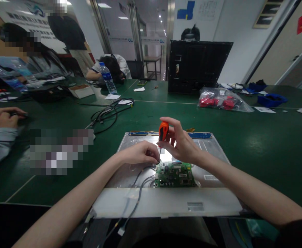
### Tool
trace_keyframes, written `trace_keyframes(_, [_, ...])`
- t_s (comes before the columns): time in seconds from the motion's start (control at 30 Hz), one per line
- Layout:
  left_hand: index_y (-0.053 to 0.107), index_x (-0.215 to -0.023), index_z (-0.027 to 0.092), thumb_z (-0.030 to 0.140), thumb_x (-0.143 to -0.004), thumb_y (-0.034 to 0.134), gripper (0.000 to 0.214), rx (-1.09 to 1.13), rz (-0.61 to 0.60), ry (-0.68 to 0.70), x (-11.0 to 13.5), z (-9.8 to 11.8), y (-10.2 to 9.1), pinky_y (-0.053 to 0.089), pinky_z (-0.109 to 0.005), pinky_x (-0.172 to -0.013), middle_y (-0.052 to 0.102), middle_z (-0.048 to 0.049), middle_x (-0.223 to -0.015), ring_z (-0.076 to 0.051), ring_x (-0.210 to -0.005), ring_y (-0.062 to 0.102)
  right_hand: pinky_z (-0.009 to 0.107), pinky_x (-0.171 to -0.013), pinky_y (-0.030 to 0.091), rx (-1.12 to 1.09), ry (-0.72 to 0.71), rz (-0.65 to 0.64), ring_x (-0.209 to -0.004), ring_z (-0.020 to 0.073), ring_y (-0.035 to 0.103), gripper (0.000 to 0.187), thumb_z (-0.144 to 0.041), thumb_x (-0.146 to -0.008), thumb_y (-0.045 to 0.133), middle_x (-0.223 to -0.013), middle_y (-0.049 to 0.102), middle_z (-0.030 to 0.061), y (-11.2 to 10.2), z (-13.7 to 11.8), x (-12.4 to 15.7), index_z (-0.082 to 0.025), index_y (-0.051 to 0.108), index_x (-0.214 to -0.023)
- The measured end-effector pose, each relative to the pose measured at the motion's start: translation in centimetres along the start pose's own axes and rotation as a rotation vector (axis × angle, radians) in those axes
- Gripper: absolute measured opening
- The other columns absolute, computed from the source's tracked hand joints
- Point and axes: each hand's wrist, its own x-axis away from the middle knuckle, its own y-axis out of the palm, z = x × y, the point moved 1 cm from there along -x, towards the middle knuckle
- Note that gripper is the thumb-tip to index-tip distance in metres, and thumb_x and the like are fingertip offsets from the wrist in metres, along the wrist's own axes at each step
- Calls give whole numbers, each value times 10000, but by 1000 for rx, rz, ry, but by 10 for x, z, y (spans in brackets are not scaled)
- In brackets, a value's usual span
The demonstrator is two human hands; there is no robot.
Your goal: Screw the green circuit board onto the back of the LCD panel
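Observation:
My right hand (180,141) grips an orange and black screwdriver (163,131), held nearly upright with its shaft pointing down. The tip meets the far left corner of a green circuit board (175,175). At that same corner my left hand (143,152) is closed, thumb and fingers pinched together; whatever lies between them is hidden. Beneath the board is a silver metal display panel (210,160) with a blue strip (171,135) along its far edge. Dark cables (137,198) run from the board's left side over the panel's near edge.
Coiled black cables (109,112) lie to the left. A large black monitor (198,67) stands at the back, beside a plastic bag with red items (224,100). A water bottle (107,78) stands farther left. Another person's hand (3,117) rests at the left edge.

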Motion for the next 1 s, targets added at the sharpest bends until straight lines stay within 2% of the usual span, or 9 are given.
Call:
trace_keyframes(0.4, [751,-799,172,261,-804,733,91,31,-14,9,-1,1,1,445,-251,-649,688,-4,-721,-147,-668,598,248,-555,416,-62,51,-27,-606,78,517,606,-177,-954,551,-900,549,-44,1,-6,4,-282,182,-1423])
trace_keyframes(0.57, [738,-800,166,267,-810,731,102,38,-16,-3,0,1,1,446,-252,-645,664,5,-702,-141,-650,585,232,-531,385,-2,58,-69,-588,73,497,624,-168,-954,556,-892,544,-47,3,-3,6,-285,170,-1430])
trace_keyframes(0.77, [714,-780,167,278,-799,724,113,40,-5,-12,0,2,1,437,-241,-621,635,18,-662,-135,-625,565,220,-517,369,36,27,-54,-571,73,488,636,-169,-965,548,-861,531,-60,8,2,7,-301,158,-1449])
trace_keyframes(1.0, [698,-768,178,276,-803,709,104,36,-5,-31,1,5,2,440,-251,-618,632,21,-655,-145,-636,573,233,-526,393,42,52,-75,-583,78,508,654,-185,-941,579,-893,568,-43,4,1,5,-291,169,-1439])
